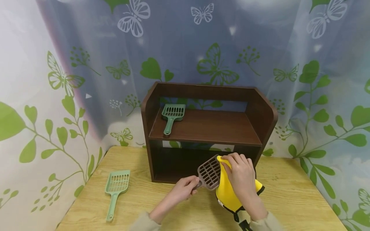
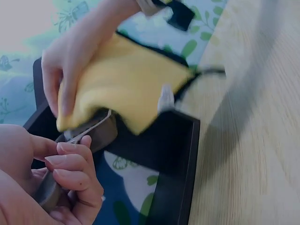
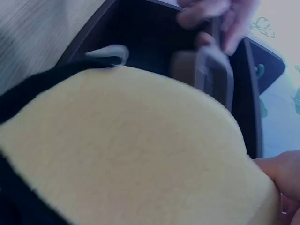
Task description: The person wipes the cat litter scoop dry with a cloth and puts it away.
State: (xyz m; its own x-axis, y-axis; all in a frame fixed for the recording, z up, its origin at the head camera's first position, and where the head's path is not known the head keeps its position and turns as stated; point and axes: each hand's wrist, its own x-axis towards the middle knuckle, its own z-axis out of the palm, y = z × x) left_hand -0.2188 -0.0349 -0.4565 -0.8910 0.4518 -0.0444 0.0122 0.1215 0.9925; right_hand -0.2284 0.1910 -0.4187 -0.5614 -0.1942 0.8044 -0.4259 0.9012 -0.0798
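Note:
My left hand grips the handle of a brown slotted litter scoop, its head raised in front of the shelf's lower opening. My right hand pinches a yellow cloth with black edging, which hangs down from the fingers. The cloth's edge meets the right side of the scoop head. In the left wrist view, the cloth drapes over part of the scoop. The cloth fills most of the right wrist view and hides part of the scoop there.
A dark brown two-tier shelf stands at the back of the wooden table. On its upper tier lies a green scoop. A lighter green scoop lies at the left on the table. A printed curtain hangs behind.

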